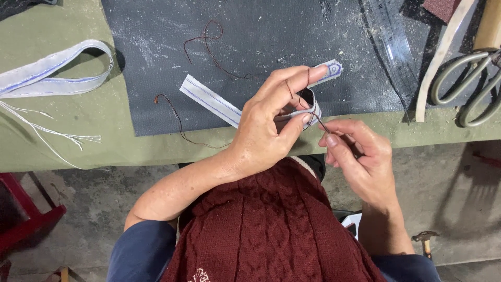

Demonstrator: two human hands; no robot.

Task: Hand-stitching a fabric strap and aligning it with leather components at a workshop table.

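My left hand pinches a folded white strap with blue lines over the edge of a work table. The strap's loop sits between its thumb and fingers, and one end sticks out past the forefinger. My right hand is just right of the loop, its fingertips closed on a thin needle that enters the fold. A dark red thread trails from the loop across a dark grey mat.
Another length of white strap with frayed threads lies at the left on the green table top. Large scissors, a clear ruler and a pale stick lie at the right. A small hammer is on the floor.
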